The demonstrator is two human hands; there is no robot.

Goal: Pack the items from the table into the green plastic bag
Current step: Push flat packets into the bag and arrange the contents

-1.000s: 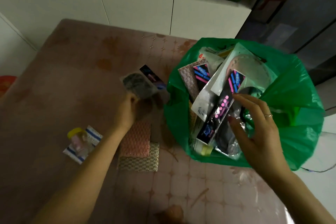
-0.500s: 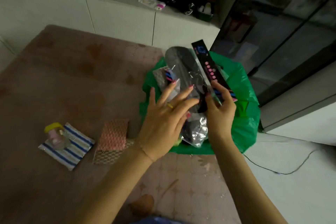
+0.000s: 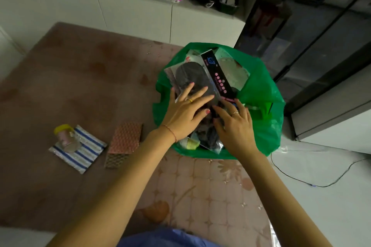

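The green plastic bag (image 3: 261, 94) stands at the table's right edge, full of packets. On top lie a clear packet with a dark oval item (image 3: 191, 75) and a long black box with pink dots (image 3: 217, 75). My left hand (image 3: 185, 111) lies flat with spread fingers on the dark packet. My right hand (image 3: 233, 124) rests beside it on the bag's contents, below the black box's near end. Left on the table are a small yellow-lidded jar (image 3: 65, 137) on a blue-striped pouch (image 3: 80, 150) and two patterned pouches (image 3: 125, 138), one pink on top.
The table (image 3: 70, 78) has a pinkish patterned cover. A white counter (image 3: 140, 14) with dark clutter runs behind it. To the right are dark glass cabinet doors (image 3: 321, 36), and a black cable (image 3: 313, 183) trails on the white floor.
The dark packet and the black box, held up above the bag half a second ago, now lie down in it. Both hands have lowered and flattened onto the contents.
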